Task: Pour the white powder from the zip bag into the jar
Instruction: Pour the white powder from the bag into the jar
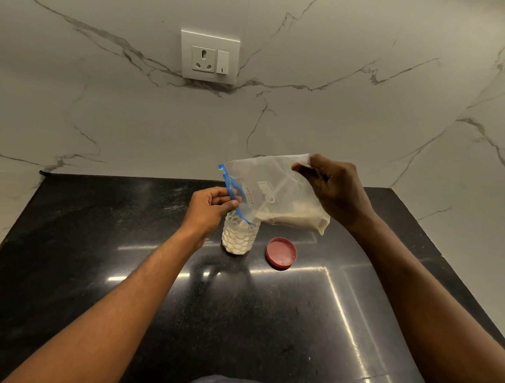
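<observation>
A clear zip bag (270,189) with a blue zip strip is held tilted above the counter, its mouth pointing down into a small clear jar (239,237). White powder lies along the bag's lower edge and fills much of the jar. My left hand (212,208) pinches the blue zip edge right above the jar's opening. My right hand (333,188) grips the bag's raised bottom corner. The jar stands upright with no lid on it.
A red lid (281,253) lies upside down on the black stone counter (238,322), just right of the jar. A marble wall with a white power socket (209,56) rises behind. The counter ends at both sides.
</observation>
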Tool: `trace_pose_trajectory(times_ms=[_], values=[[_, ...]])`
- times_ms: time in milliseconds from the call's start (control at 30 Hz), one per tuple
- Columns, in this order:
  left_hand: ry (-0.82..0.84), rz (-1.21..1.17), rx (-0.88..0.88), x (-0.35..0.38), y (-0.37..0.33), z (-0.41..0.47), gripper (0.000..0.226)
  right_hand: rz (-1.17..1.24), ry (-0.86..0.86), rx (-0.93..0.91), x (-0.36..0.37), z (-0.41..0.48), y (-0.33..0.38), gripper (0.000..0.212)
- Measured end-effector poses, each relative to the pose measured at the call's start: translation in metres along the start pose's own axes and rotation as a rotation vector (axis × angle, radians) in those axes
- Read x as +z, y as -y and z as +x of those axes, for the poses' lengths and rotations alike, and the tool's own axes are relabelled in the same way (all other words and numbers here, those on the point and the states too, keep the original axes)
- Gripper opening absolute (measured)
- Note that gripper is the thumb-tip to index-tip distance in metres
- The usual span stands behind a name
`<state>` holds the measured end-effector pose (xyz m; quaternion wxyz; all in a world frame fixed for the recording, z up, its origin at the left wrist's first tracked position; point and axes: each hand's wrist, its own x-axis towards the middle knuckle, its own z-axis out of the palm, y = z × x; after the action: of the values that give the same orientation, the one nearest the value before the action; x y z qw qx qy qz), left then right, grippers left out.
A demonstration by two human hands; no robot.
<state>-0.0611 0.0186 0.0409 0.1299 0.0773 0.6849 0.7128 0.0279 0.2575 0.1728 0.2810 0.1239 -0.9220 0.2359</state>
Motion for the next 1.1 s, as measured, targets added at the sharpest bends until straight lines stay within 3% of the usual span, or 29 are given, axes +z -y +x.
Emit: trace_pose_trajectory(times_ms=[500,733,833,1100], values=[[0.006,-0.031,-0.010,-0.002,0.004,0.002,0.023,0.065,-0.001,0.027,0.004,-0.002,-0.005,0.025],[-0.046,-0.013,0.039,-0.003,0.006,0.006,0.022,0.144,0.042,0.124,0.005,-0.002,-0.001,0.030],[-0.045,0.008,0.065,-0.001,0.002,0.005,0.027,0.179,0.035,0.162,0.006,-0.001,0.002,0.039],[-0.052,0.015,0.066,0.006,-0.001,0.006,0.033,0.169,0.048,0.155,0.004,0.001,0.007,0.035]])
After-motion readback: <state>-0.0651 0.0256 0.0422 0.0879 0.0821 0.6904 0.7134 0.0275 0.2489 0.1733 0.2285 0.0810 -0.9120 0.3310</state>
